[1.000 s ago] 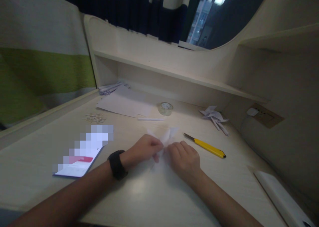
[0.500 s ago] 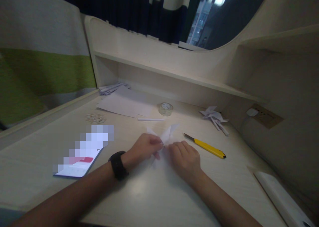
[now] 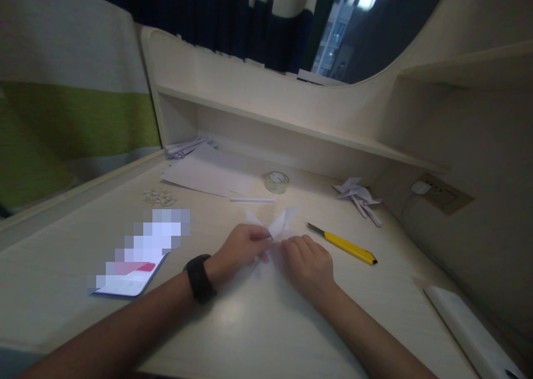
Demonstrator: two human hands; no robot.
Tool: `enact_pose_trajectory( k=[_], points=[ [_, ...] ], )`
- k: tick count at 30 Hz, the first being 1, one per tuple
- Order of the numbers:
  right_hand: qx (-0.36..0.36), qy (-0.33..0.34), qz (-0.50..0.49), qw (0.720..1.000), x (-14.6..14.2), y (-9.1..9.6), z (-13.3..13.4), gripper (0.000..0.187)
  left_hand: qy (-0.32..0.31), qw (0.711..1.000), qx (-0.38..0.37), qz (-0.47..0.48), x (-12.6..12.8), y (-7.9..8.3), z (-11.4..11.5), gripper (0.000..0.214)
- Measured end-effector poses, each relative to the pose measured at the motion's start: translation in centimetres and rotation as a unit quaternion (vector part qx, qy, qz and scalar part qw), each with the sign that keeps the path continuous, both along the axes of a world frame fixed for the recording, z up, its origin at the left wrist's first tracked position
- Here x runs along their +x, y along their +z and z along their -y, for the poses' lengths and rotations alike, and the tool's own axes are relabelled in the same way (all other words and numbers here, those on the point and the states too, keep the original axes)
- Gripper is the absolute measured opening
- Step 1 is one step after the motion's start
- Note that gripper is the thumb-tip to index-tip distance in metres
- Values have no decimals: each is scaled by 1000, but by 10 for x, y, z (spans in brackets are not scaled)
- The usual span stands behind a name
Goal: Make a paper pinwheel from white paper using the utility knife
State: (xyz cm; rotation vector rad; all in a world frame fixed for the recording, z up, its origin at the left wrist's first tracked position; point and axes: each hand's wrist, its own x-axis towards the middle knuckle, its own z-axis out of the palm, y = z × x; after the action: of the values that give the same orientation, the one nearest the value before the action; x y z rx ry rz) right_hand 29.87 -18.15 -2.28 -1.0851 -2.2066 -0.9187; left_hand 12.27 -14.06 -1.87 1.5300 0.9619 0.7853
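Observation:
A white paper pinwheel [image 3: 280, 223] with bent-up vanes is between my hands, over the middle of the desk. My left hand [image 3: 245, 247], a dark watch on its wrist, pinches the paper near its centre between thumb and fingers. From the right, my right hand [image 3: 308, 263] has its fingers curled closed at the same centre, close against the left fingertips. What lies right between the fingertips is too small and covered to make out. Just behind the pinwheel lies a thin rolled paper stick [image 3: 252, 200].
A yellow utility knife [image 3: 350, 248], blade out, lies right of my hands. Behind stand a clear tape roll [image 3: 277, 183] and folded paper pinwheels on sticks [image 3: 356, 192]. Paper sheets [image 3: 204, 171], small pale bits [image 3: 159, 198] and a lit phone [image 3: 125, 286] are on the left.
Both hands have shifted only slightly, the right one a little to the left. Both keep hold of the pinwheel; the other objects have not moved.

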Motion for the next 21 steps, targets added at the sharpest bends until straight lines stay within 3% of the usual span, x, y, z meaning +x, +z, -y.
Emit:
enact_pose_trajectory(
  k=[15, 21],
  points=[
    [-28, -4, -27, 999, -1, 3, 0, 22, -22, 999, -31, -17, -1, -3, -2, 15],
    [-35, 32, -33, 998, 0, 3, 0, 20, -30, 999, -42, -9, -1, 1, 0, 17]
  ],
)
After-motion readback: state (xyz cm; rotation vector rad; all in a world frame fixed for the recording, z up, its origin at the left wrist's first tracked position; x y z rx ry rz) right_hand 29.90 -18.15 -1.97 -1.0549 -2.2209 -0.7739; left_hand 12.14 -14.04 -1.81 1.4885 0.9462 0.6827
